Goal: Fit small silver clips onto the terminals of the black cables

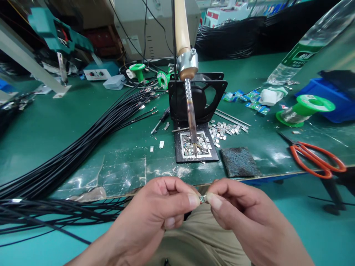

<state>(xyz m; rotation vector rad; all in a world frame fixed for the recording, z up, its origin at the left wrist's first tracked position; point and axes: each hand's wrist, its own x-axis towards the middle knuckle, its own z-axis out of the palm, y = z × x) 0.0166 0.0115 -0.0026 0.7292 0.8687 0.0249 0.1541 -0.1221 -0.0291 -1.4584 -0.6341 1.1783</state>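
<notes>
My left hand (155, 214) and my right hand (244, 218) meet in front of the bench edge, above my lap. Both pinch one small metal piece (202, 199) between thumb and forefinger tips. Whether a cable end runs into it is hidden by my fingers. Straight ahead a soldering iron (190, 107) with a wooden handle hangs tip-down in a clamp over a black tray (179, 157) holding several small metal clips. More loose clips (224, 130) lie beside the tray on the green bench.
A thick bundle of black cables (83, 147) sweeps from bench centre to the left edge. A black fan (216, 92) stands behind the iron. A dark sponge pad (240, 161), orange scissors (318, 159), solder spools (305, 109) and a plastic bottle (305, 40) sit right.
</notes>
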